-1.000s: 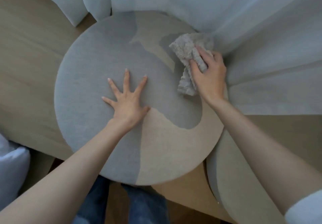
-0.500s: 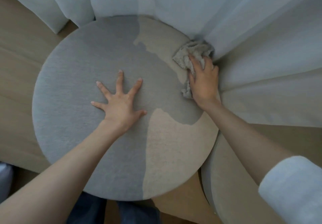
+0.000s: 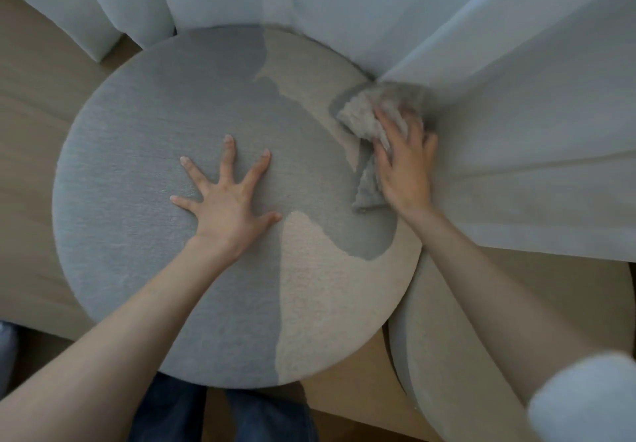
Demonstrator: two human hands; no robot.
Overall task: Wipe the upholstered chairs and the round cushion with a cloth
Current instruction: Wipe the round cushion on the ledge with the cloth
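A big round cushion (image 3: 137,173), grey on the left and beige on the right, fills the middle of the head view. My left hand (image 3: 227,207) lies flat on its grey centre with the fingers spread wide. My right hand (image 3: 406,162) presses a crumpled beige-grey cloth (image 3: 361,121) onto the cushion's far right edge, fingers laid over it. Part of the cloth sticks out past the fingertips and below the palm.
White sheer curtains (image 3: 516,97) hang along the back and drape down on the right, touching the cloth. A second beige upholstered piece (image 3: 447,355) stands at the lower right. Wooden floor (image 3: 31,114) shows on the left. My legs in dark jeans (image 3: 261,417) are below the cushion.
My right hand has slid the cloth outward to the cushion's far right edge, against the curtain. My left hand has stayed spread on the grey part.
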